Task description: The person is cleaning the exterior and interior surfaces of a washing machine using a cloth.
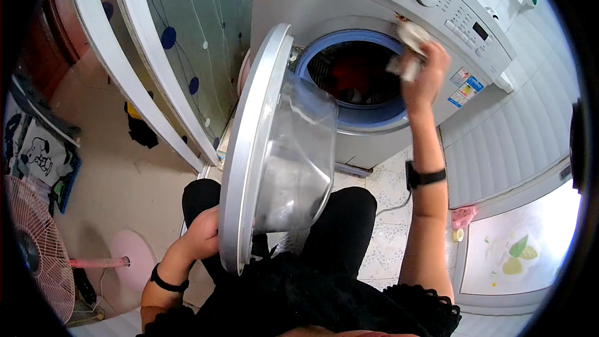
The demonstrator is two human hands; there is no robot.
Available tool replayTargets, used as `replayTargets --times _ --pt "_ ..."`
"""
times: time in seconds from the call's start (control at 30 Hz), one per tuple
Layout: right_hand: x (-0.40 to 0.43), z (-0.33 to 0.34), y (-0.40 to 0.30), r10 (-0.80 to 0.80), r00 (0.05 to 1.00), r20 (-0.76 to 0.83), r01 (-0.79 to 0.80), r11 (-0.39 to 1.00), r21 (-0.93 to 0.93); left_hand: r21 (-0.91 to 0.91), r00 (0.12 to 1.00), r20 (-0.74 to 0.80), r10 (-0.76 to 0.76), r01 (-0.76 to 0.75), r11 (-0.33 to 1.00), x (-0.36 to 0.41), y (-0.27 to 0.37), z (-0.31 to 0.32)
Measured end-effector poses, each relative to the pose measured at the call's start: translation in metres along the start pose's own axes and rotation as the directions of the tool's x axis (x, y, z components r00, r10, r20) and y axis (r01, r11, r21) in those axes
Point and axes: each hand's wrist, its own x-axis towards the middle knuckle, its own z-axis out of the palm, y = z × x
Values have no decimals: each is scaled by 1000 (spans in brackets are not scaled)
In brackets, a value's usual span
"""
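A front-loading washing machine stands before me with its round glass door swung out toward my lap. My left hand grips the door's silver rim near its lower edge; some fingers are hidden behind it. In my right hand is a whitish cloth, blurred, held at the upper right of the door opening, just under the control panel. A blue-grey rubber gasket rings the opening. Inside the dark drum lies red fabric, partly in shadow.
Left of the machine are white-framed sliding glass doors. A pink fan with a round base lies at the lower left. Dark clothing rests on the floor beyond. At right, a pink bottle stands by a frosted door panel.
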Motion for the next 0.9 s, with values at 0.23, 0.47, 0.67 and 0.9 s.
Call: replayTargets --times 0.23,0.47,0.67,0.9 --pt "-12 109 -58 -761 504 409 697 638 328 -87 999 28 -37 39 995 4 7 6" --pt "10 72 3 -697 610 377 762 646 -38 -233 995 72 -69 84 969 5 -23 1" --pt "-18 15 79 -545 777 316 626 722 -295 -296 998 43 45 -30 955 23 -10 17" --pt "-103 -13 112 -118 951 286 236 874 -424 -384 990 97 101 -57 922 27 -9 23"
